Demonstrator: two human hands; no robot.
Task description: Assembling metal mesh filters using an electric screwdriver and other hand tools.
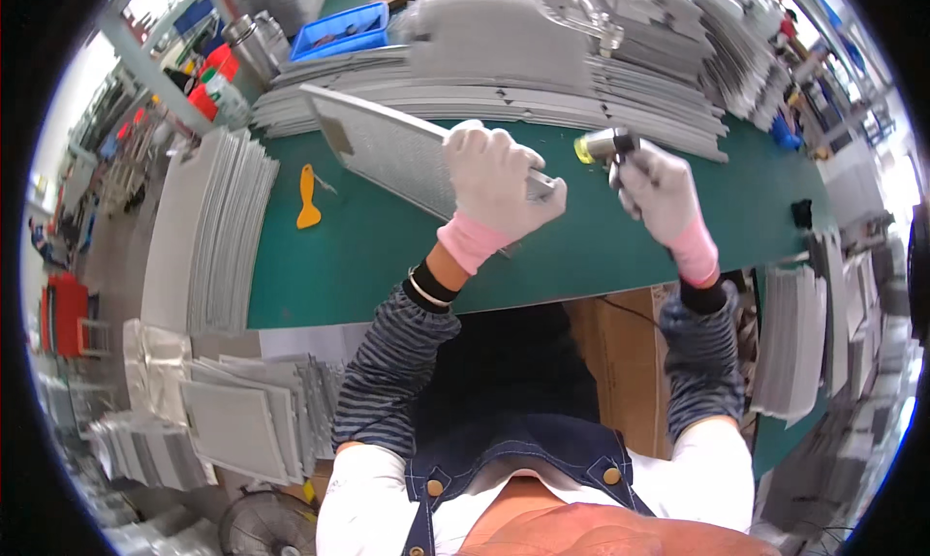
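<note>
My left hand [494,183], in a white glove with a pink cuff, is closed round the right end of a thin grey panel [392,149]. The panel stands tilted on its edge over the green tabletop [417,275], and my palm hides its near end. To the right, my gloved right hand [662,188] grips a small mallet [603,146]. Its head has a yellow face, a metallic middle and a black end; the fingers hide the handle. The mallet head is apart from the panel. A yellow scraper [307,200] lies on the table left of the panel.
Stacks of grey panels [504,38] line the table's back. More panels stand at the left edge [203,231] and at the lower right [790,338]. A blue tray [341,31] and a steel flask [250,47] are at the back left. A fan [266,527] stands below.
</note>
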